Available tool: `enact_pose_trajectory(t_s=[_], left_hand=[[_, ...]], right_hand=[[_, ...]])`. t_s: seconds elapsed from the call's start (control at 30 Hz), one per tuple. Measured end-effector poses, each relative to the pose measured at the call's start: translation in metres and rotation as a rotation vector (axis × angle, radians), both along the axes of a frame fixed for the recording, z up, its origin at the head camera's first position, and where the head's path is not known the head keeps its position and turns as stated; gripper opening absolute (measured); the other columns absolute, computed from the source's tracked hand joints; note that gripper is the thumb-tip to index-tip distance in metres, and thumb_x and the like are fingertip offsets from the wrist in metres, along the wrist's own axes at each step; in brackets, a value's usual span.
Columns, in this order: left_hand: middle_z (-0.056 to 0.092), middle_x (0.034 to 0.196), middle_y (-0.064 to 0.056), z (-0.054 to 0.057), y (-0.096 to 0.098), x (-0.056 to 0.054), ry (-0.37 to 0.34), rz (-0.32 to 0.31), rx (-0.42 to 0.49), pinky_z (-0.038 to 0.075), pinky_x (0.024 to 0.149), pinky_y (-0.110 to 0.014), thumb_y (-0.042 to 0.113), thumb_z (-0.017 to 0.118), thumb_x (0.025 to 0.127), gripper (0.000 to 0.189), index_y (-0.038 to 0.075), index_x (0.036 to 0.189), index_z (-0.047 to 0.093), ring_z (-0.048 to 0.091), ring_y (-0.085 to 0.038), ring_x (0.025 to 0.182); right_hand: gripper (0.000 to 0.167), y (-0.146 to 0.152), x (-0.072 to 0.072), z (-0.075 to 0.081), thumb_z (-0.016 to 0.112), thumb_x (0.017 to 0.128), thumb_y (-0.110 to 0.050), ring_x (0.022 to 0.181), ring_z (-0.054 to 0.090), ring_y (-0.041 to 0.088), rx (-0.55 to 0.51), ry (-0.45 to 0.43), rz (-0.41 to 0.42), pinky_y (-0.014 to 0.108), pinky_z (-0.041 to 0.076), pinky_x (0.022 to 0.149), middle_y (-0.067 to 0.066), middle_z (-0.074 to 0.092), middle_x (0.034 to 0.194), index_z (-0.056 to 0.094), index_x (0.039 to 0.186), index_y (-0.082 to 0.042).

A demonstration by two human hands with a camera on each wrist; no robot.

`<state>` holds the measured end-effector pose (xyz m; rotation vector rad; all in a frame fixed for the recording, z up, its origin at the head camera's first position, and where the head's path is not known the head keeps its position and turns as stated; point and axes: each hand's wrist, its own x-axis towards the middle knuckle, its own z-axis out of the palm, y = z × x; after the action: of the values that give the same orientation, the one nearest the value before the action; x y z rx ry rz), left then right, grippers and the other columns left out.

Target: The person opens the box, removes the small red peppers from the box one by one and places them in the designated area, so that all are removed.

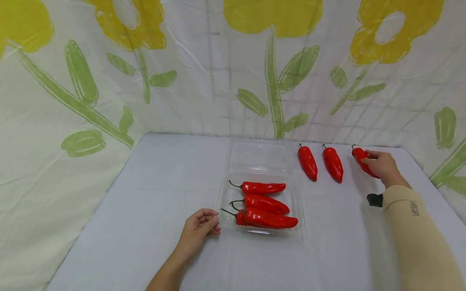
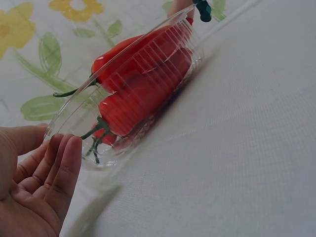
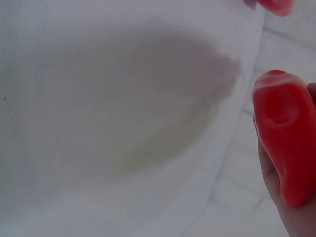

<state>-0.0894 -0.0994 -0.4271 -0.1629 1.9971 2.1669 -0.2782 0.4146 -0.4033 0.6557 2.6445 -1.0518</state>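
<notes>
In the head view, my right hand (image 1: 382, 165) grips a red pepper (image 1: 359, 157) at the back right of the table. The right wrist view has that pepper (image 3: 284, 138) large and close, lying against the palm. My left hand (image 1: 199, 228) is at the left edge of a clear plastic container (image 1: 299, 210), its thumb and fingertips pinching the rim (image 2: 64, 111). Several red peppers (image 1: 271, 218) with green stems lie in the container, stems toward the left hand, one partly hidden under another.
Two more red peppers, one (image 1: 307, 163) nearer the container and one (image 1: 333, 164) beside it, lie in a row left of the right hand. The container's clear lid (image 1: 259, 155) is folded back. Behind the white table (image 1: 164, 173) hangs a flower-printed curtain (image 1: 204, 93).
</notes>
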Motion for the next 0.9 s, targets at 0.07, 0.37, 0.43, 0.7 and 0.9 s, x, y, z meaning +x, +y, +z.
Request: enact_pose_trajectory(t_s=[0.07,0.37,0.43,0.7,0.9], left_hand=[[0.058,0.077,-0.002,0.0,0.0,0.0,0.002,0.002,-0.001,0.058,0.065,-0.024,0.001,0.058,0.088,0.028,-0.016,0.108,0.049,0.061,-0.009,0.067],[0.057,0.076,-0.001,-0.001,0.001,0.0,-0.001,0.003,-0.007,0.058,0.064,-0.024,0.0,0.057,0.089,0.027,-0.017,0.109,0.049,0.061,-0.009,0.067],[0.058,0.076,-0.001,0.0,0.001,0.0,0.001,-0.001,-0.009,0.058,0.065,-0.024,0.0,0.058,0.088,0.028,-0.016,0.109,0.049,0.061,-0.009,0.067],[0.057,0.077,-0.002,0.003,0.002,0.0,-0.001,-0.005,0.005,0.058,0.065,-0.024,0.001,0.059,0.088,0.03,-0.017,0.11,0.047,0.061,-0.009,0.067],[0.058,0.079,-0.003,0.003,0.001,0.001,0.002,-0.009,0.002,0.058,0.066,-0.023,0.002,0.059,0.088,0.032,-0.018,0.11,0.047,0.061,-0.009,0.068]], right_hand=[[0.06,-0.004,0.004,0.003,0.042,0.098,-0.026,0.127,0.022,0.05,-0.007,0.0,0.02,0.058,0.039,0.103,0.034,0.017,0.146,0.015,0.147,-0.004],[0.059,-0.009,0.007,0.0,0.044,0.097,-0.019,0.124,0.024,0.05,0.015,-0.006,0.053,0.058,0.038,0.103,0.036,0.016,0.143,0.016,0.146,-0.002],[0.059,-0.01,0.007,-0.001,0.044,0.097,-0.018,0.124,0.024,0.05,0.026,-0.007,0.056,0.058,0.037,0.104,0.036,0.017,0.143,0.016,0.146,-0.002],[0.06,-0.011,0.005,-0.005,0.044,0.096,-0.015,0.128,0.023,0.049,0.03,-0.022,0.038,0.058,0.035,0.105,0.035,0.017,0.145,0.013,0.146,-0.006],[0.062,-0.011,0.003,-0.009,0.045,0.096,-0.015,0.13,0.021,0.05,0.012,-0.035,0.04,0.059,0.034,0.105,0.034,0.015,0.146,0.009,0.147,-0.008]])
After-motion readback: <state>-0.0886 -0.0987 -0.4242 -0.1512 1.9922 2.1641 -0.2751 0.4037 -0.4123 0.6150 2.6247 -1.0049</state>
